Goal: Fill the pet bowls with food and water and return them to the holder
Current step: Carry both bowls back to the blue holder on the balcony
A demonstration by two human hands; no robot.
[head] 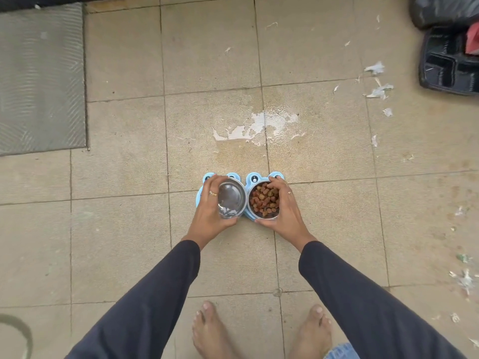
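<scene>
So my left hand [211, 203] grips the sloshy water bowl [231, 198] by its rim, right hand [282, 207] grips the heavier kibble bowl [264, 200] over the blue holder [250, 178].

Floor [124, 216]: square beige tiles with dark grout lines, showing scuffing and general soiling, more so toward the right side. A wet patch [256, 128] is lying across a grout line near the middle, reflecting pale light. White scraps of debris [379, 90] are lying scattered over the right-hand tiles. A grey ribbed mat [41, 79] is covering the upper left area, its edge running along a tile joint. A black plastic crate [448, 63] is sitting at the upper right, with a black bag [440, 9] just beyond it. Lighting is even and diffuse, casting no hard shadows.
</scene>
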